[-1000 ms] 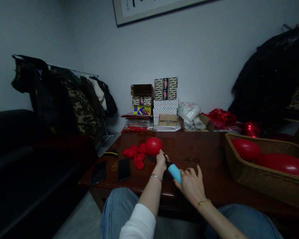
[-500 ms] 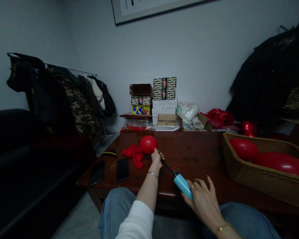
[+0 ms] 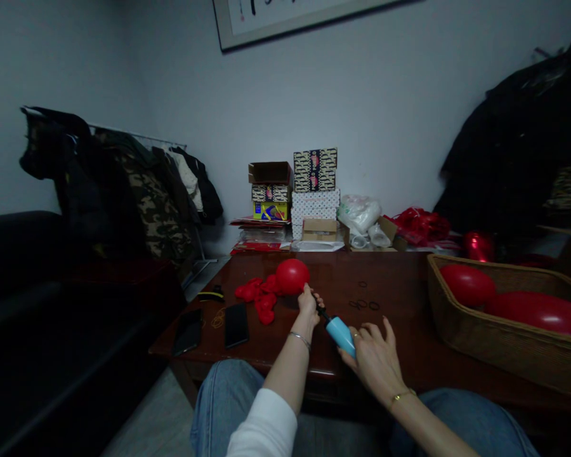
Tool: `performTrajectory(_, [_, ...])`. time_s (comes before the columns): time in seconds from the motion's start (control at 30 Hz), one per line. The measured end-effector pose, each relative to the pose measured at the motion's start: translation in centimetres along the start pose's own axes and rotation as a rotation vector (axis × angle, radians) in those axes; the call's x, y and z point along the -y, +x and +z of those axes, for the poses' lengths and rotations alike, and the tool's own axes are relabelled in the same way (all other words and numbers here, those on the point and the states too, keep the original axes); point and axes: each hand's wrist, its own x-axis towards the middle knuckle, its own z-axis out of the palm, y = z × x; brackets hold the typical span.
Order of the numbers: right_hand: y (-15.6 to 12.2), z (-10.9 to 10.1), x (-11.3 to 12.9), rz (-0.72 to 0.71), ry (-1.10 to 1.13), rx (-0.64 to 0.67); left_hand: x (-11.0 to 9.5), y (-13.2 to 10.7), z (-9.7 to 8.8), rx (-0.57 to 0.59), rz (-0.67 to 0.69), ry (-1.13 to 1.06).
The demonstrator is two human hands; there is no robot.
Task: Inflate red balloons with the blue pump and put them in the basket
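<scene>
My left hand (image 3: 309,304) is closed where a round, partly inflated red balloon (image 3: 292,276) meets the black end of a light-blue hand pump (image 3: 341,335). The balloon's neck is hidden by the fingers. My right hand (image 3: 374,357) grips the pump's blue barrel between thumb and palm, with some fingers lifted. Limp red balloons (image 3: 259,295) lie in a heap left of the inflated one. Several dark rubber bands (image 3: 361,304) rest on the table to the right of the pump.
On the brown table (image 3: 409,336) are two dark phones (image 3: 236,325), tan bands (image 3: 217,317) and a black-and-yellow object (image 3: 211,295). A wicker basket (image 3: 499,343) with inflated red balloons (image 3: 542,312) stands on the right. Stacked boxes (image 3: 315,170) and plastic bags (image 3: 360,212) are behind.
My right hand has moved up and left with the blue barrel, so less black rod shows between it and my left hand. My left hand and the balloon have shifted slightly right.
</scene>
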Motion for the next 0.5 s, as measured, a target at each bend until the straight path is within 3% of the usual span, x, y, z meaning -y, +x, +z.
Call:
performTrajectory(0.17, [1.3,0.5,0.8,0.019,-0.006,0.008,0.4,-0.3,0.0,0.029,-0.009,0.015])
performTrajectory(0.5, [-0.9,1.1,0.0,0.032,-0.014,0.012,2.0,0.1,-0.4,-0.02,-0.01,-0.039])
